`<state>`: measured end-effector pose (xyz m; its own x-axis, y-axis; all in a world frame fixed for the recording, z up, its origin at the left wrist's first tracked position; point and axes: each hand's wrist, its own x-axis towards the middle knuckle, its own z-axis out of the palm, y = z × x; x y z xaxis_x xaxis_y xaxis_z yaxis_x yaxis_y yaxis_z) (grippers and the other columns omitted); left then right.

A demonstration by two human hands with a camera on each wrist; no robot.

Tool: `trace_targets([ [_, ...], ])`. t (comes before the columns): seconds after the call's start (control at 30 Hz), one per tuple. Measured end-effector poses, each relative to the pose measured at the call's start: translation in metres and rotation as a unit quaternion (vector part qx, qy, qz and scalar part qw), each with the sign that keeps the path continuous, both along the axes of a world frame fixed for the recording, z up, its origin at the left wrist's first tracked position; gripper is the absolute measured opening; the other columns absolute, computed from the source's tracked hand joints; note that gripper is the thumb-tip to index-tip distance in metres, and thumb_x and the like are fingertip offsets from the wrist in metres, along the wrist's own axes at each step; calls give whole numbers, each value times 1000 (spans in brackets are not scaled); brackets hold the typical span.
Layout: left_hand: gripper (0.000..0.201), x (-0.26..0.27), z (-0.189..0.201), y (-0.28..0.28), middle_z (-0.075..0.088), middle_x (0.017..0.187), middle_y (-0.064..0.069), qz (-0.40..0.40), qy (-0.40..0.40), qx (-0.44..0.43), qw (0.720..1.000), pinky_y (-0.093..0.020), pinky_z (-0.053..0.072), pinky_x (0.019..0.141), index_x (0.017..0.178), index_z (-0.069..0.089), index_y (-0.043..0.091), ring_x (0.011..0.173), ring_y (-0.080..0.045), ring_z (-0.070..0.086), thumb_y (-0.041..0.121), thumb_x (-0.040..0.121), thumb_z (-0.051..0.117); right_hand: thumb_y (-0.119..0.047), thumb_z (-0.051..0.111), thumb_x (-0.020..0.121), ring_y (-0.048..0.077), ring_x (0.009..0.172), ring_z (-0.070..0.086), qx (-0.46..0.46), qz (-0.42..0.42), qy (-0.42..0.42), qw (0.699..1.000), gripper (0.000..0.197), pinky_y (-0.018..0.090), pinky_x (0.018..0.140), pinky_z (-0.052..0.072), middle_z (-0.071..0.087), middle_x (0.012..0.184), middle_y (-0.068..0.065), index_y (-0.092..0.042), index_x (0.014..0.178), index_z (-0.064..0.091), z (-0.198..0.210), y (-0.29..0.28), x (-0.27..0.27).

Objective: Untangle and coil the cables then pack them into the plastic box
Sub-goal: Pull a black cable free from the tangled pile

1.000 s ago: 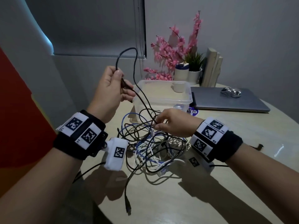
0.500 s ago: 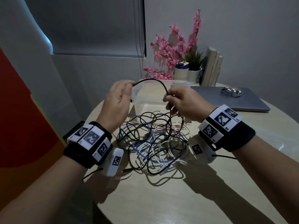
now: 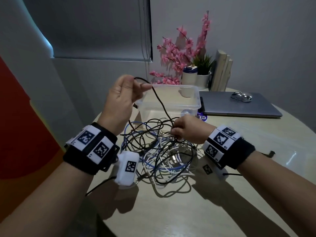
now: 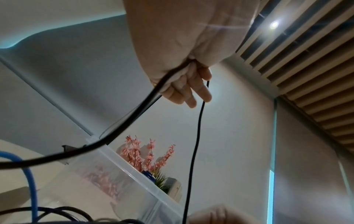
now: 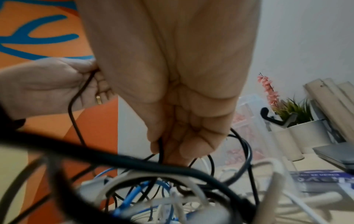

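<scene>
The left hand (image 3: 120, 98) is raised at abt 10 o'clock of the cable pile (image 3: 160, 154), fingers curled round a black cable (image 3: 159, 101), which loops over the top of the hand and drops down to the right hand (image 3: 189, 130). In the left wrist view the same black cable (image 4: 195, 136) runs through the curled fingers (image 4: 191, 89) and hangs on both sides. The right hand sits low at the pile's 1 o'clock edge, thumb and fingers pinching the black cable where it enters the tangle; right wrist view shows the fingertips (image 5: 191, 148) closed on the strand, w/ blurred loops in front blocking much of the frame. The pile is a knot of black, white and blue cables lying on the round table (image 3: 222, 202), btwn both wrists; black loops cross over white and blue ones, so no single cable lies free. The plastic box (image 3: 171, 100), clear and lidless, stands at 12 o'clock just behind the pile, touching or nearly touching its far loops; cannot tell which. The hanging black cable passes in front of the box. At 1–2 o'clock lies a closed laptop (image 3: 239, 106) w/ a mouse (image 3: 241, 97) on top. Behind the box: pink flowers (image 3: 181, 53), a small potted plant (image 3: 203, 71), a white cup w/ blue lid (image 3: 189, 76), and books (image 3: 221, 72) upright against the wall. A window blind (image 3: 95, 26) hangs at 11 o'clock.
</scene>
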<state>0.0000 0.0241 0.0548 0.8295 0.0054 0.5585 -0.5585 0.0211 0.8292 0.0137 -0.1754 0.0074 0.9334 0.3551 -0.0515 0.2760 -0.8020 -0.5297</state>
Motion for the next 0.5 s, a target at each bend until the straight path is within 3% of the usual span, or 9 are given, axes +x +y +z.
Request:
trace_targets([
  [0.1,32,1,-2,6,70,96,1,33,9,11,999,-25,49,76,79,48,20,94,-14,67,25,105,29,-20,52,97,21,77,68,52,-9,2,999,19,29,65,53,69,82,6,-14,81,62,2,-2,2],
  [0.17,33,2,-5,9,70,96,6,80,28,39,996,-26,47,72,76,48,21,87,-11,68,23,105,30,-18,48,98,22,73,69,110,-29,-13,993,22,27,56,51,69,79,6,-18,78,57,10,-5,2],
  [0.27,35,5,-15,17,71,89,4,130,81,135,979,-28,46,67,75,56,20,74,-11,67,23,103,35,-16,44,100,12,58,64,217,-64,-39,973,18,17,44,43,67,77,9,-14,87,56,29,-10,3],
  [0.37,32,5,-28,22,71,86,-1,109,166,262,944,-24,43,67,79,67,19,71,-12,65,23,100,43,-17,42,100,7,49,54,300,-83,-83,947,17,15,41,38,62,71,8,-14,90,55,50,-15,2],
  [0.43,21,5,-36,21,70,92,0,99,198,313,924,-17,43,65,98,69,18,74,-6,63,21,98,48,-17,41,101,5,48,51,338,-80,-105,932,18,15,44,39,58,68,5,-16,88,54,58,-16,-1],
  [0.5,30,3,-38,17,66,109,1,87,174,306,932,-13,44,72,126,57,21,91,-5,62,22,97,52,-17,42,101,2,47,49,357,-69,-118,924,19,15,44,39,55,66,4,-16,87,55,61,-15,-3],
])
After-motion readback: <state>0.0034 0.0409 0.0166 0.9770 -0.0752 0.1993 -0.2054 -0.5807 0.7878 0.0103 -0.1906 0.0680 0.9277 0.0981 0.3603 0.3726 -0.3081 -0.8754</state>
